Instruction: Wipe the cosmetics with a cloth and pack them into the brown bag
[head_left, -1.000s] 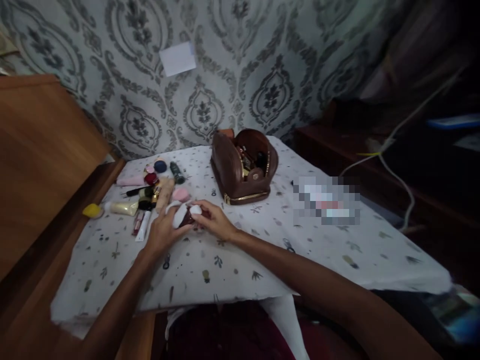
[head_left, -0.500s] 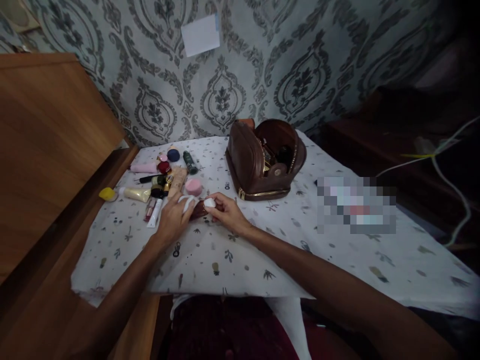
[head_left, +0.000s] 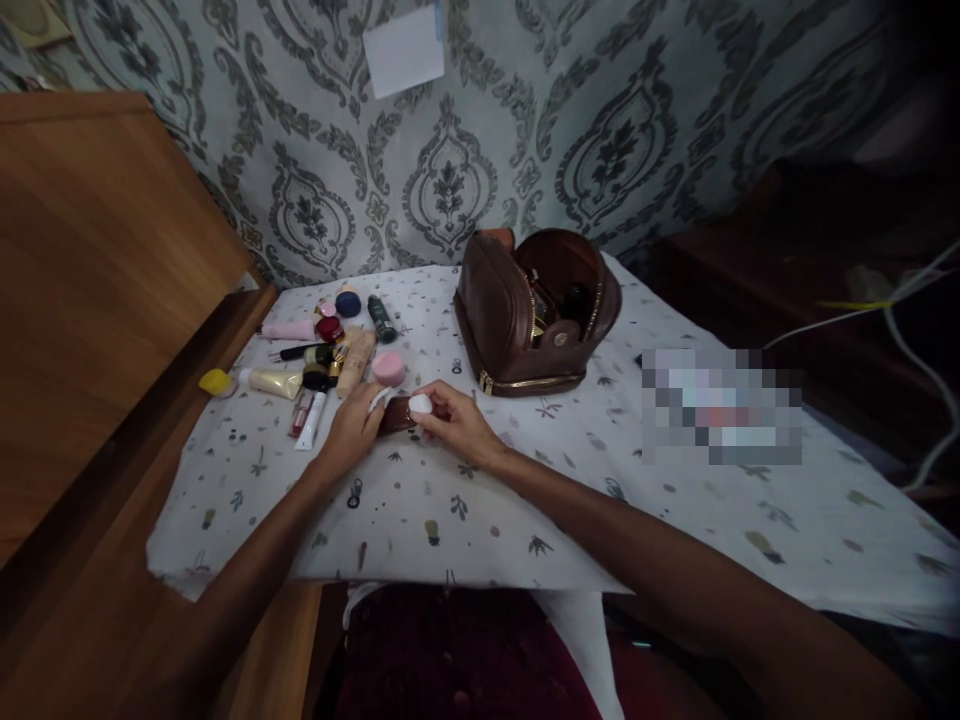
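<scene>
A small brown bottle (head_left: 397,415) with a white cap (head_left: 420,404) lies on its side between my hands, just above or on the tablecloth. My right hand (head_left: 454,425) pinches it at the cap. Over its other end, my left hand (head_left: 352,425) is closed on a white tissue (head_left: 382,397) pressed against the bottle; the fingers partly hide both. Just beyond are a round pink jar (head_left: 388,369) and a beige tube (head_left: 356,362). By my left hand's outer side lie a white tube (head_left: 310,420) and a pinkish lip-gloss-like tube (head_left: 300,412).
An open brown leather bag (head_left: 495,320) with items inside stands behind my right hand. Several cosmetics, including a cream tube (head_left: 274,382), a dark green bottle (head_left: 382,320) and a yellow item (head_left: 217,382), lie at left. A wooden panel (head_left: 112,220) borders the table's left side.
The tissue has shifted and less of it shows, while more of the bottle's brown side is visible. My right hand keeps its grip at the cap. The view has moved slightly.
</scene>
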